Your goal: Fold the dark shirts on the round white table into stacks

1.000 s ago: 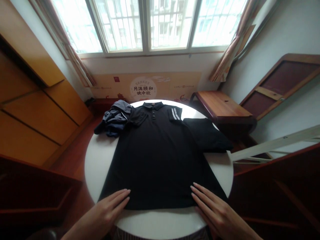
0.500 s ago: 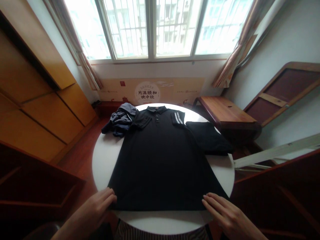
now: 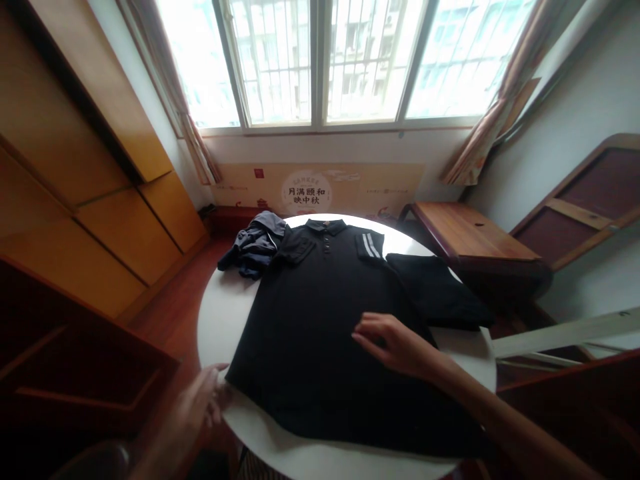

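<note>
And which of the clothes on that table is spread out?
The black polo shirt in the middle, placket facing up. The grey-and-navy clothing at left is crumpled; the black garment at right is folded.

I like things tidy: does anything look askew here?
Yes: the black shirt lies skewed on the white table, its hem slanting toward the near right edge. Grey-blue clothes at the far left are crumpled.

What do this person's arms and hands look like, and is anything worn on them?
The right hand is slender and ungloved, and its forearm shows no sleeve, watch, cable or marking. The left hand also looks ungloved, with no sleeve visible, but blur hides small details such as rings.
</note>
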A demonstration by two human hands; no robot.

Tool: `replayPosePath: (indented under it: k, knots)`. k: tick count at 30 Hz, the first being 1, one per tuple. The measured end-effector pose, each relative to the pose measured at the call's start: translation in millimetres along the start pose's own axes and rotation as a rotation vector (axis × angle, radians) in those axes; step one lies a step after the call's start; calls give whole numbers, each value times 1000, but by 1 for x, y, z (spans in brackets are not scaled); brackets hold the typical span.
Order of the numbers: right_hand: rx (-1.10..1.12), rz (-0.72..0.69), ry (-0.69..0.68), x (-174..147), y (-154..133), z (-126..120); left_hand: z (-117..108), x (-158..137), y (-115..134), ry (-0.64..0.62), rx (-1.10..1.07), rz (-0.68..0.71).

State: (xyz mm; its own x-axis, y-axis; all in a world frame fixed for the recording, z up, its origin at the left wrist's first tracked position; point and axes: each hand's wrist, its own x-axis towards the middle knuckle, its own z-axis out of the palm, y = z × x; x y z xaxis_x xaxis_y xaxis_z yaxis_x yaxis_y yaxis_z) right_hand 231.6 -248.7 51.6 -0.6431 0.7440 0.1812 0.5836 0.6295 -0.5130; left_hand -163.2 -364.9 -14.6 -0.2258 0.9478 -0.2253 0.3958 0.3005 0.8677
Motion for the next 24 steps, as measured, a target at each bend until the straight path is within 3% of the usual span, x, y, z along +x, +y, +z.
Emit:
replayPosePath:
  k: [3, 6, 10, 13, 17, 24]
  knots:
    - [5, 117, 13, 114, 13, 0, 16, -2, 3, 24, -173, -45]
    - [-54, 206, -23, 220, 18, 12, 26, -4, 11, 28, -92, 27]
    - [-90, 257, -89, 310, 22, 40, 26, -10, 23, -28, 75, 97]
    - [-117, 321, -146, 341, 26, 56, 23, -9, 30, -45, 93, 52]
    - [-145, 410, -123, 355, 29, 65, 17, 1, 33, -125, 133, -21]
    - [-107, 536, -27, 356, 29, 69, 20, 9, 28, -129, 309, 193]
